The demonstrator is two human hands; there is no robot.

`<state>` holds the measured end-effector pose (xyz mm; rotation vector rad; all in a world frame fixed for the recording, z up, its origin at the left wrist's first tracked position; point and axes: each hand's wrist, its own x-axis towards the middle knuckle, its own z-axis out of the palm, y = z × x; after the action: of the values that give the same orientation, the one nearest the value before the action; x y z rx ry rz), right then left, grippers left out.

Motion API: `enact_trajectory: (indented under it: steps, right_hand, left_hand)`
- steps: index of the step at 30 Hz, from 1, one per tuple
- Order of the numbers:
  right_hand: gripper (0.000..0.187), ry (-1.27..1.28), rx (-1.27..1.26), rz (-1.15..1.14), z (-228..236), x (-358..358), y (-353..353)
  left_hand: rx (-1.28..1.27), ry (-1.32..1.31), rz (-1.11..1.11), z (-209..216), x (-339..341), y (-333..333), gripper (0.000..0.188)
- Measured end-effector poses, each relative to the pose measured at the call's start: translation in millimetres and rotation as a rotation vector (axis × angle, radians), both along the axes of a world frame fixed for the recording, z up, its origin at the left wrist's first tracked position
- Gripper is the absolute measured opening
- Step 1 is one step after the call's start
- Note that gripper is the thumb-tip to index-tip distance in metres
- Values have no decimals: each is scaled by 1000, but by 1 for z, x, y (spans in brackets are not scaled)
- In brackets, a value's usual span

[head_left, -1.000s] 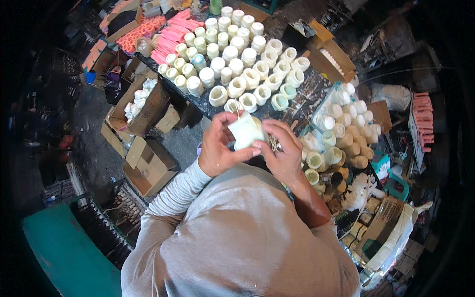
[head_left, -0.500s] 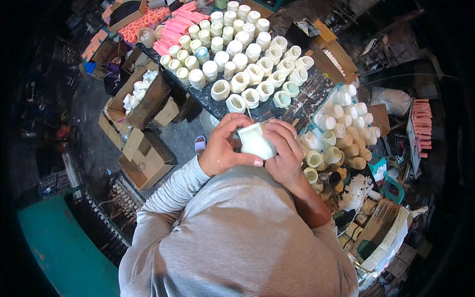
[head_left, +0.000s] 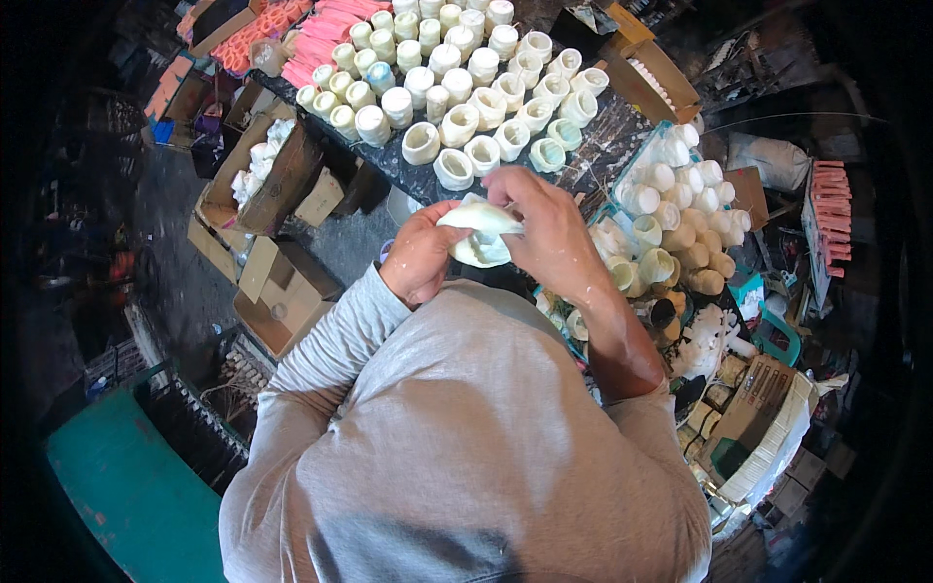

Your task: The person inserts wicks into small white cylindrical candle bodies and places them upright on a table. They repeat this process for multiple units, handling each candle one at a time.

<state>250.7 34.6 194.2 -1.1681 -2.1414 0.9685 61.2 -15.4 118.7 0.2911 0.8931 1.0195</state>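
Both hands meet just in front of my chest around one pale cream cup-shaped piece point(head_left: 478, 233). My left hand point(head_left: 420, 255) cradles it from the left and below. My right hand point(head_left: 544, 223) covers its right side, fingers curled over the rim. The piece lies tilted, its opening partly hidden by my fingers. Just beyond my hands, several similar cream cups point(head_left: 453, 167) stand in rows on a dark tabletop point(head_left: 603, 136).
More cream cups point(head_left: 680, 209) crowd the right side. Pink pieces point(head_left: 321, 29) lie at the far left of the tabletop. Open cardboard boxes point(head_left: 277, 291) sit on the floor to the left, one holding white pieces point(head_left: 262, 160). A green surface point(head_left: 126, 486) lies lower left.
Both hands have turned the cup between them; it now lies more on its side, and my right hand has closed further over it. The view has shifted slightly.
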Motion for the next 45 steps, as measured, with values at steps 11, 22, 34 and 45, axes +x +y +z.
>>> enact_trajectory:
  steps: [11,22,34,45]
  right_hand:
    - [17,-148,341,110,-10,1,-20]
    - [26,-7,-12,-156,-19,2,-12]
    - [10,-117,365,-15,-11,-1,-16]
    - [9,-125,70,-87,-21,-15,-10]
  left_hand:
    - [-44,110,24,-8,10,10,36]
    - [-90,-463,-2,-12,5,4,53]
    - [-122,-408,-1,-23,3,4,57]
    - [-244,-347,92,-16,7,8,40]
